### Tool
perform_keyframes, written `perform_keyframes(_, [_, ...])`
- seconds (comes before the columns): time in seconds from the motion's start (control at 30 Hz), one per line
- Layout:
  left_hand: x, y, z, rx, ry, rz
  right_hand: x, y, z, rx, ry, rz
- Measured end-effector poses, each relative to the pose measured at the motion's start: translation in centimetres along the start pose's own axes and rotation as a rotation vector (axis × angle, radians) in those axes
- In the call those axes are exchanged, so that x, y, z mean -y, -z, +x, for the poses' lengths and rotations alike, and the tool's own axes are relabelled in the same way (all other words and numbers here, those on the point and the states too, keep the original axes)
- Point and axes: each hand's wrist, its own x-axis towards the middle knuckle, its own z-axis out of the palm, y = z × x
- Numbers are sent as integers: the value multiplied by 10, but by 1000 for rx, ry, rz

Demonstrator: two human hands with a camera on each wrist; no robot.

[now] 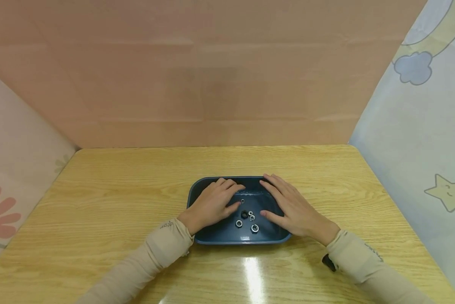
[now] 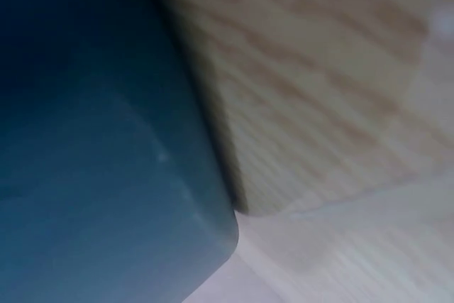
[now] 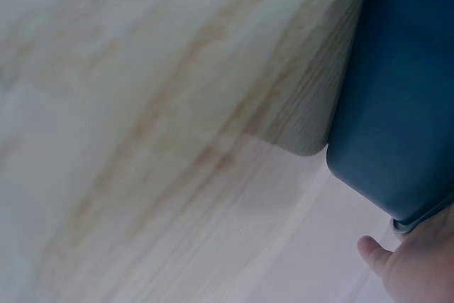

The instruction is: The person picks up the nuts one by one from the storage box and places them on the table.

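Observation:
A dark blue plastic tray (image 1: 242, 242) sits on the table with several loose nuts on its floor. One is a black nut (image 1: 244, 214); the rest are silvery, among them a larger hex nut (image 1: 255, 228), another nut (image 1: 239, 223) at left and a tiny nut (image 1: 242, 201) farther back. My left hand (image 1: 211, 204) lies across the tray's left side, fingers loosely extended over the inside. Across the right rim reaches my right hand (image 1: 293, 209), its fingers spread and thumb over the tray. Neither hand holds a nut. The right wrist view shows part of the right hand (image 3: 415, 264) beside the rim.
The wood-grain table (image 1: 117, 190) extends on both sides of the tray. A brown paper-like backdrop (image 1: 212, 84) rises at its far edge, with a patterned side wall (image 1: 421, 139) at right and a flowered one (image 1: 18, 169) at left.

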Motion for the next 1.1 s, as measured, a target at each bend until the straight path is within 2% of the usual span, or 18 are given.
perform_keyframes(0.13, [0, -1, 1, 25, 4, -15, 0, 0, 0, 9, -6, 6])
perform_keyframes(0.47, [0, -4, 2, 90, -9, 26, -1, 0, 0, -6, 12, 10])
perform_keyframes(1.1, [0, -7, 2, 180, 18, 34, 0, -1, 0, -21, 19, 17])
